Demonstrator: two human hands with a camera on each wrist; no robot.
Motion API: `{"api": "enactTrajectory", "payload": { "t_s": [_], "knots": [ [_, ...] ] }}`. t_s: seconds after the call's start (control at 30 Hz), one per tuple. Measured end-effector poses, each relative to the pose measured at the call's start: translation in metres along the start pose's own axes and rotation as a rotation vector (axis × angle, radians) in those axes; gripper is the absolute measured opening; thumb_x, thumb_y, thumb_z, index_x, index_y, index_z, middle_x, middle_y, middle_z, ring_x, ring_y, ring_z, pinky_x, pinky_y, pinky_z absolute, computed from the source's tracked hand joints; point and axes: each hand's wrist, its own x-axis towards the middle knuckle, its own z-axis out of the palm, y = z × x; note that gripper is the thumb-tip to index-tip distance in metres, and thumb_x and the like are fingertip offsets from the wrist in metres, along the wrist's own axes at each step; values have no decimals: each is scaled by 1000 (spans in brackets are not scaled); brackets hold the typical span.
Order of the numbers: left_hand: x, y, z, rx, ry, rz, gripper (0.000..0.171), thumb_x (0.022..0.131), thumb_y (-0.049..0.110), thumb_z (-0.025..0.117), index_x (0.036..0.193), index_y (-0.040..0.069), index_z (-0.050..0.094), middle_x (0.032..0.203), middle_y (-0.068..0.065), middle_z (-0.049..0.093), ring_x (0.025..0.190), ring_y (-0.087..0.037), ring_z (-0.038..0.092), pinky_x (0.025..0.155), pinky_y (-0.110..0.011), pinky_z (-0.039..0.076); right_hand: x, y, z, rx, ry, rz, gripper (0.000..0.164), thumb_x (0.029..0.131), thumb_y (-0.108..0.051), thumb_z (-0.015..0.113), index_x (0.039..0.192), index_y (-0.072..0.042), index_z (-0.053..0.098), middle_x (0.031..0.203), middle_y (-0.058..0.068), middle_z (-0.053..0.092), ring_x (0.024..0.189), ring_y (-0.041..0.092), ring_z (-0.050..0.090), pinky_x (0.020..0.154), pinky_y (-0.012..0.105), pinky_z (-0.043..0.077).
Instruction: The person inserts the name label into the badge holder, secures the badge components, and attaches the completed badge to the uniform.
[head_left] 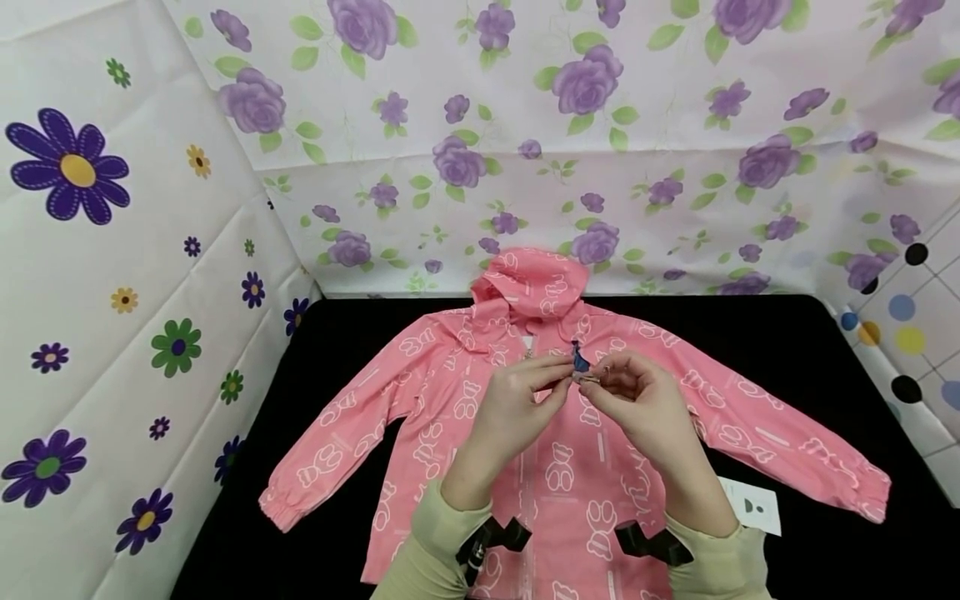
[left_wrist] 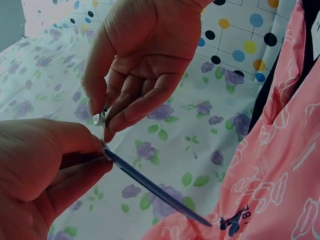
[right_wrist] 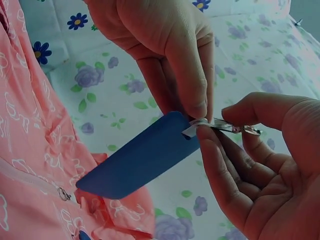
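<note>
A blue tag [head_left: 580,361] with one rounded end is held up over the chest of a pink hooded jacket [head_left: 558,467]. My left hand [head_left: 517,408] pinches the tag at its holed end, where a white strip [right_wrist: 194,128] passes through. Between the fingers of my right hand [head_left: 647,404] is a small silver metal piece [right_wrist: 231,128] with a ring at its end, meeting the strip; its exact kind is unclear. Both hands' fingertips are close together. In the left wrist view the tag [left_wrist: 157,188] appears almost edge-on, slanting down toward the jacket.
The jacket lies front up with sleeves spread on a black surface [head_left: 315,417]. A white card [head_left: 752,505] lies beside my right forearm. Flower-printed sheets [head_left: 480,150] stand behind and at the left, a dotted one [head_left: 918,333] at the right. Black straps circle both wrists.
</note>
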Motion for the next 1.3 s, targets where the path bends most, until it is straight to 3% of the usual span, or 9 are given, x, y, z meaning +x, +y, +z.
{"api": "enactTrajectory", "payload": {
  "t_s": [0.27,0.53,0.77,0.9,1.03,1.3],
  "knots": [
    [-2,-2,2,-2,-33,13,20,95,-3,78,114,1,83,117,-12,79,108,-21,77,84,-11,57,-1,1,3,-22,43,-25,24,95,-8,82,101,3,62,95,13,73,85,17,73,73,23,61],
    [-2,1,1,25,-31,22,18,95,-1,79,112,1,83,116,-11,80,109,-21,77,87,-12,57,-1,1,3,-93,53,-74,17,95,-5,81,98,-1,65,93,11,72,80,16,71,67,22,60],
    [-3,3,4,-5,-21,34,20,94,-2,78,114,1,82,117,-11,79,107,-21,77,81,-8,55,-4,1,5,-148,92,-138,8,96,-3,79,99,-7,72,91,5,68,73,17,59,61,22,53],
    [-3,4,5,-51,1,25,21,95,-3,77,115,0,82,117,-13,79,104,-20,78,78,-8,56,-3,0,5,-122,105,-160,7,96,-2,80,99,-8,77,91,2,73,70,18,54,59,23,48],
    [-3,3,4,-127,21,14,22,95,-6,75,116,-2,81,116,-15,79,102,-19,78,83,-13,59,-2,1,5,-65,97,-187,11,95,4,79,99,-6,78,90,1,74,70,18,56,60,23,48],
    [-3,3,3,-147,72,95,25,90,-11,76,113,-5,81,110,-15,80,97,-17,79,82,-15,60,-2,1,8,35,93,-223,15,93,12,75,93,-2,71,88,8,71,74,18,63,62,23,54]
  ]
}}
